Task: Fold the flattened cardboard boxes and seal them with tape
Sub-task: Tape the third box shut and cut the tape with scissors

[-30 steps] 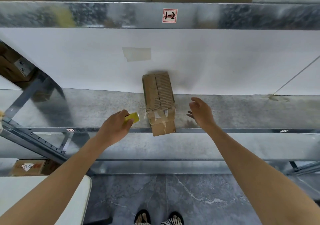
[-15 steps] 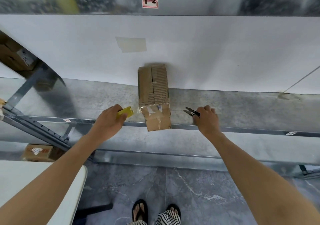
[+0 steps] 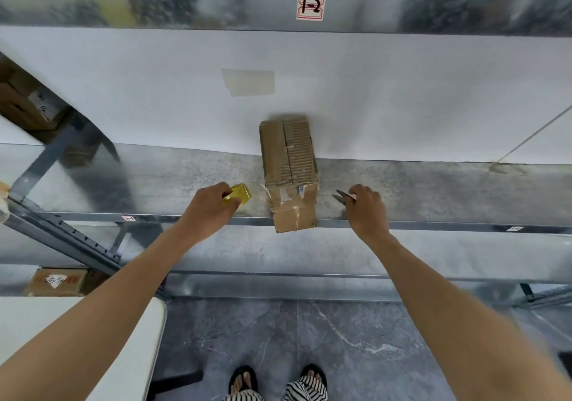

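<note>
Since a second ago the right hand [image 3: 368,210] has gone from spread and empty to gripping a tool. At the left, the left hand [image 3: 210,210] is curled round one yellow tape roll [image 3: 237,195], just beside the single cardboard box [image 3: 289,165]. The box sits on the metal shelf [image 3: 139,184], its near end at the front edge. The right hand pinches one pair of small black snips [image 3: 342,198], blades toward the box. The box looks light and stiff but worn, with old tape peeling, so it is probably best held by its side walls.
</note>
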